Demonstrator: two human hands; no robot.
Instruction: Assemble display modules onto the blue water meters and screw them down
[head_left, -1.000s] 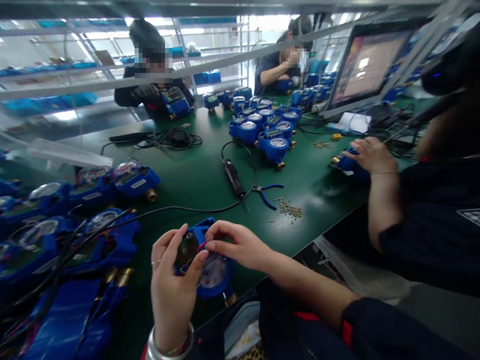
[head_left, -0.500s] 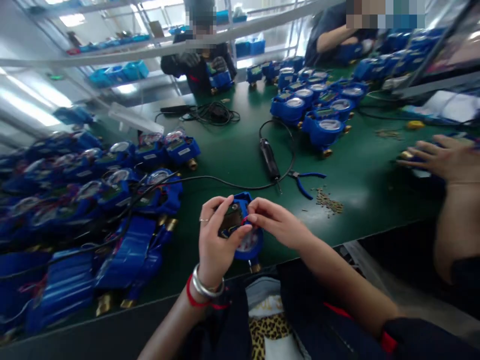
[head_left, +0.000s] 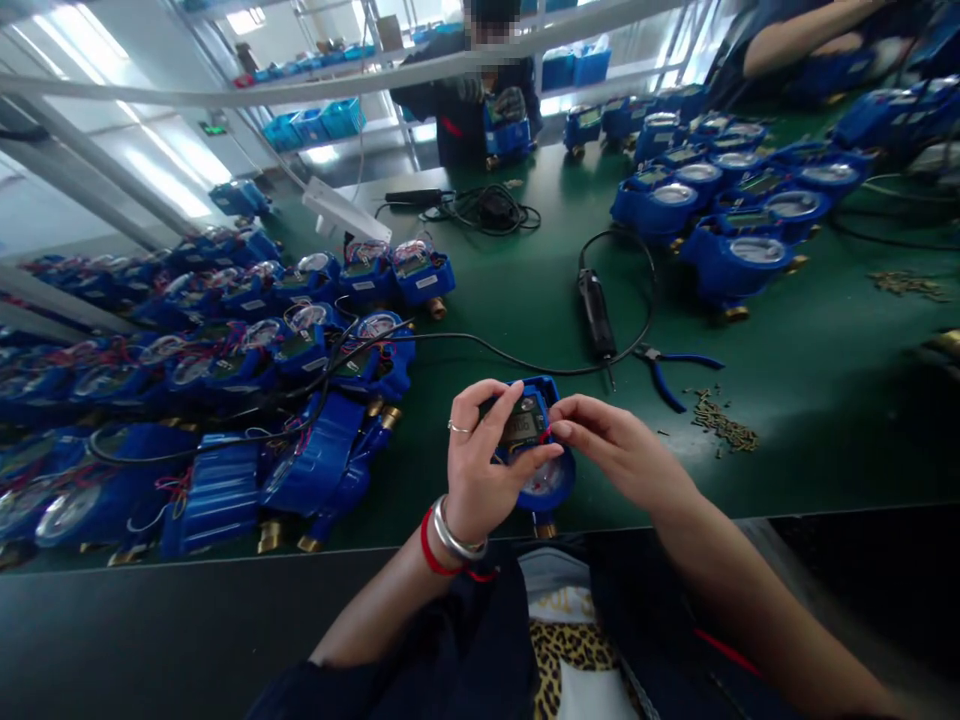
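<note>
My left hand (head_left: 484,460) grips a blue water meter (head_left: 541,455) at the near edge of the green table (head_left: 525,300), thumb across its front and fingers curled over the top. The meter's small display faces up, its round dial below it and a brass fitting at the bottom. My right hand (head_left: 619,450) pinches at the meter's right side, where thin red wires show by the display.
Several blue meters (head_left: 225,380) crowd the table's left; another group (head_left: 720,210) sits far right. A black electric screwdriver (head_left: 596,315) with cable, blue-handled pliers (head_left: 671,368) and a pile of small screws (head_left: 720,420) lie ahead. A person (head_left: 487,90) works opposite.
The view has swung left and down, so the neighbour's arm on the right has left the picture. Both hands stay on the meter, which now sits more upright with its display showing.
</note>
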